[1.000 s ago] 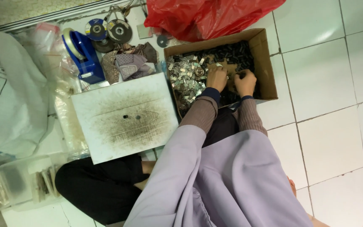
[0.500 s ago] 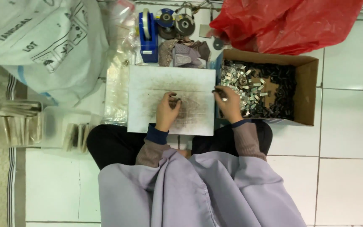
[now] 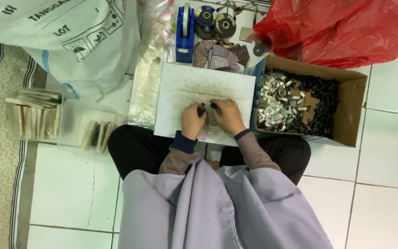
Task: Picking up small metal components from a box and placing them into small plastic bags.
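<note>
Right hand newly beside left hand

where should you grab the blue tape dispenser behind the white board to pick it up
Probably by the two long flat sides of the blue plastic tape dispenser, pinched across its narrow body from above. It stands upright on its base with the tape roll held edge-on, so the flat sides face left and right. Coming from the left looks easier: grinding discs and folded cloth crowd its right side.
</note>
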